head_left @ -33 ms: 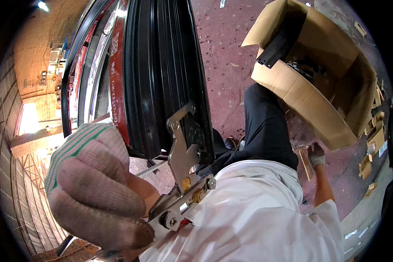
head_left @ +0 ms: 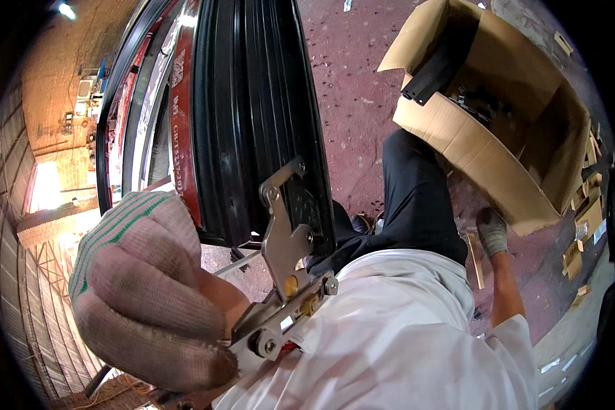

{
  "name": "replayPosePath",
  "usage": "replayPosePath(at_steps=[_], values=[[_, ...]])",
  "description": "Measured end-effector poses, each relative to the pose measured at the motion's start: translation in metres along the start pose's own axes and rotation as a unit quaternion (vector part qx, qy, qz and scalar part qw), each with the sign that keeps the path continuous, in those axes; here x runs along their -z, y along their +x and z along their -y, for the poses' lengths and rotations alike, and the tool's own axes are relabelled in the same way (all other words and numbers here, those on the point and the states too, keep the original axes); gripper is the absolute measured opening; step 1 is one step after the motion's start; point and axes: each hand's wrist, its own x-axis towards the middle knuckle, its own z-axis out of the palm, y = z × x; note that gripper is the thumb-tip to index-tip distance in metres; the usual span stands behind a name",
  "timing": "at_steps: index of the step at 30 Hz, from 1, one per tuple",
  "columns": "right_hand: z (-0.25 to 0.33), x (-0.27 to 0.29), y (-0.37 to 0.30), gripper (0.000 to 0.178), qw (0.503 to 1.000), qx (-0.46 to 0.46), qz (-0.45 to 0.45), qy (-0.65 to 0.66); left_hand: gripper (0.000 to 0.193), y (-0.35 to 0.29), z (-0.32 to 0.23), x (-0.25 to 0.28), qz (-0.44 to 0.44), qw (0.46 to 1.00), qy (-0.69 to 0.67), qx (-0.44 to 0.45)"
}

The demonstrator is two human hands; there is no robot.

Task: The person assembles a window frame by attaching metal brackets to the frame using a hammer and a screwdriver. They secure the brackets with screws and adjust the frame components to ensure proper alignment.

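Note:
My left hand (head_left: 150, 294), in a grey-pink knit glove with green stripes, is large in the left foreground. Its fingers are curled round the near end of a silvery metal hinge (head_left: 280, 239) with pivots and brass-coloured discs. The hinge's far arm lies against the end of a long black ribbed profile (head_left: 253, 123). Over on the right, my right hand (head_left: 492, 231), in a grey glove, hangs low beside the lower edge of an open cardboard box (head_left: 485, 164). Its fingers are too dark and small to make out, so what they hold, if anything, cannot be seen.
Inside the box are black parts, one long black piece (head_left: 441, 61) jutting over its rim. A thin light strip (head_left: 477, 260) lies on the reddish floor (head_left: 352, 102) near my right hand. Cardboard scraps (head_left: 572, 260) lie at the far right. Red-labelled framing (head_left: 182, 116) stands left of the profile.
My right hand has moved up, toward the box's lower edge and away from the thin strip. My left hand and the hinge stay almost where they were.

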Motion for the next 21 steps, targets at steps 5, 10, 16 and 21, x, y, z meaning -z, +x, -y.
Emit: replayPosePath(at_steps=[5, 10, 16, 21], values=[[0.228, 0.158, -0.038, 0.021, 0.948, 0.178, -0.130, 0.231, 0.050, -0.001, -0.007, 0.006, 0.023, 1.000, -0.015, 0.007], [0.317, 0.241, -0.065, 0.005, 0.844, 0.348, -0.174, 0.370, 0.053, -0.012, -0.026, 0.023, 0.079, 0.992, -0.074, 0.069], [0.395, 0.314, -0.060, 0.027, 0.662, 0.592, -0.217, 0.405, 0.045, 0.009, -0.005, 0.008, -0.099, 0.986, -0.104, 0.079], [0.471, 0.330, -0.058, 0.031, 0.499, 0.721, -0.255, 0.407, 0.057, 0.004, -0.027, -0.019, -0.439, 0.892, -0.035, 0.100]])
